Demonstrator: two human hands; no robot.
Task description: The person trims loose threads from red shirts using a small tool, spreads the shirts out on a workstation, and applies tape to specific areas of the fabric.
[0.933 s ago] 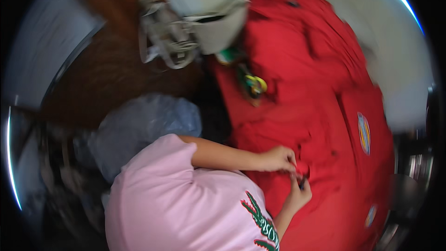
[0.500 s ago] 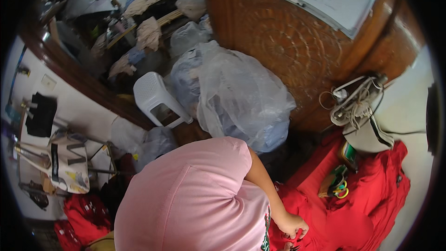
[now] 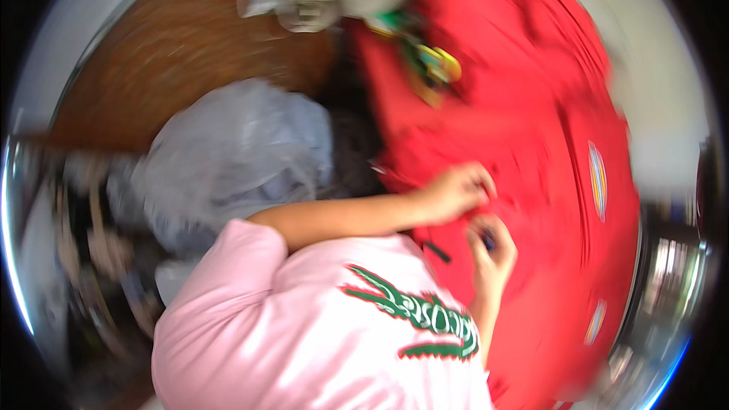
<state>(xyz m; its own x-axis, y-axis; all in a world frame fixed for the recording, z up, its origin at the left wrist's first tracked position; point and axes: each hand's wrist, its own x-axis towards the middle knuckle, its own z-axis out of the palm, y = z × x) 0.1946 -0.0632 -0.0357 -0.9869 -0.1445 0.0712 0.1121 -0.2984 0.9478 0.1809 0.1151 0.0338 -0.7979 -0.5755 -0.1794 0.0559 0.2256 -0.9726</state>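
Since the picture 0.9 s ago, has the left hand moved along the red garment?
Cannot tell. The head camera swung, so the whole view shifted. The left hand rests on the red garment just above the right hand, as then.

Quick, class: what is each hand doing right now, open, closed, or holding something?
Left hand: fingers curled, pinching the red garment.
Right hand: closed on a small dark item; too blurred to identify.
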